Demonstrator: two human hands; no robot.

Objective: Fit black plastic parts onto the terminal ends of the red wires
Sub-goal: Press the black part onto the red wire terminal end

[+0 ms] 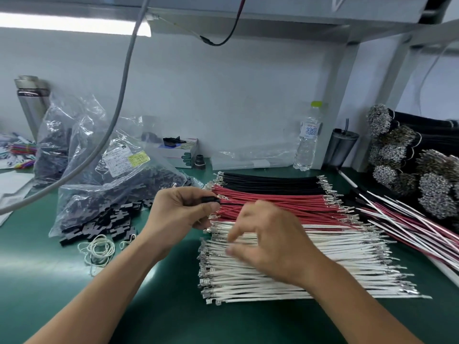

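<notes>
A flat row of red wires [285, 201] with metal terminals at both ends lies on the green mat, between black wires [270, 182] behind and white wires [285, 269] in front. My left hand [181, 209] pinches a small black plastic part [210, 199] at the left terminal ends of the red wires. My right hand [268, 239] hovers blurred over the red and white wires with fingers spread and nothing visible in it. Loose black plastic parts [106, 223] spill from a clear bag [111, 184] on the left.
Rubber bands [99, 249] lie by the spilled parts. A water bottle [308, 137], a dark cup [344, 147] and a small box [178, 152] stand at the back. Bundled wires [409, 165] are stacked at the right. A grey hose [109, 120] hangs across the left.
</notes>
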